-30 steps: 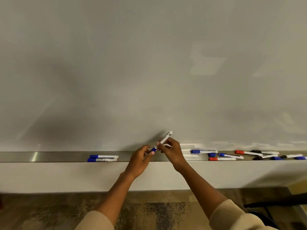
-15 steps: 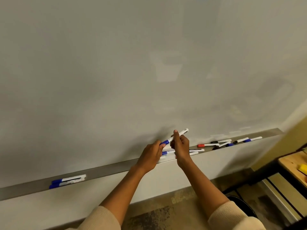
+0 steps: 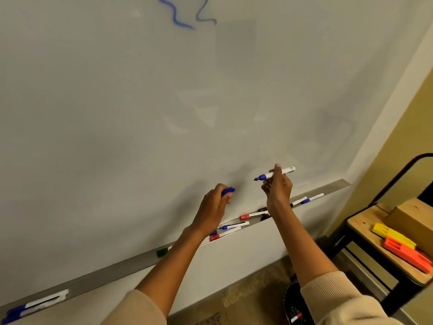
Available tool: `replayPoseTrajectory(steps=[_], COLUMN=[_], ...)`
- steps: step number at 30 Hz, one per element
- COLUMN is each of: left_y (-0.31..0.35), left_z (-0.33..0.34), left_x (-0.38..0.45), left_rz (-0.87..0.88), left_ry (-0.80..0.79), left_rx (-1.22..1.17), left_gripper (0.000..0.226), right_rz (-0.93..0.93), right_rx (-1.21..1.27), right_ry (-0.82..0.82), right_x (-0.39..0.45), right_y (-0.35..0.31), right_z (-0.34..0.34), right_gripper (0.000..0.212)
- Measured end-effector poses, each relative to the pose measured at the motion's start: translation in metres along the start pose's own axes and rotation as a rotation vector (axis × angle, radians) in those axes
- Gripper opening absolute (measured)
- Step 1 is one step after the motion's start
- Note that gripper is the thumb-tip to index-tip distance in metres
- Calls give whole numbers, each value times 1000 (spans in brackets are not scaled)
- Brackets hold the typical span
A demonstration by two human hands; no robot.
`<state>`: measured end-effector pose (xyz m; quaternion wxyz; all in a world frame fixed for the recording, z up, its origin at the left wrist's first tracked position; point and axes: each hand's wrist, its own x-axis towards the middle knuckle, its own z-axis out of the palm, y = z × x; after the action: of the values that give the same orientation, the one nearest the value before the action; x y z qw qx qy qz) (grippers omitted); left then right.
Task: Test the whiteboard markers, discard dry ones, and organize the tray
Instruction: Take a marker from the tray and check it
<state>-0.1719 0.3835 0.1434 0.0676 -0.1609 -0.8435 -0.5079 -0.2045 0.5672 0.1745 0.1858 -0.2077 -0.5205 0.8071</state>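
The right hand (image 3: 278, 188) pinches an uncapped blue marker (image 3: 274, 174), tip at nine o'clock, near the board (image 3: 140, 113). The left hand (image 3: 214, 208) curls around its cap (image 3: 228, 191). Best press the tip flat and draw a short firm stroke above the tray (image 3: 131, 263).

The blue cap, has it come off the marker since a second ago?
Yes. The blue cap, in the left hand, now sits apart from the marker, nearer the tray.

Glossy whiteboard (image 3: 117, 113), brushed metal tray (image 3: 112, 270), plastic markers (image 3: 251, 215), wood shelf (image 3: 365, 225)
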Motion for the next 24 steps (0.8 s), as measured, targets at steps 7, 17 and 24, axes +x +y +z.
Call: replayPoseTrajectory(steps=[7, 17, 24], left_y=[68, 131, 134], left_z=[-20, -104, -151], left_x=[58, 106, 131], left_rz=[243, 544, 562], left_ry=[351, 872, 971], left_rx=[78, 510, 747], left_gripper=[20, 33, 21], right_rz=[-81, -485, -723], right_rx=[242, 186, 108], right_ry=[-275, -627, -624], right_x=[-9, -36, -44], right_y=[-61, -153, -181], right_z=[31, 100, 145], right_gripper=[21, 31, 35])
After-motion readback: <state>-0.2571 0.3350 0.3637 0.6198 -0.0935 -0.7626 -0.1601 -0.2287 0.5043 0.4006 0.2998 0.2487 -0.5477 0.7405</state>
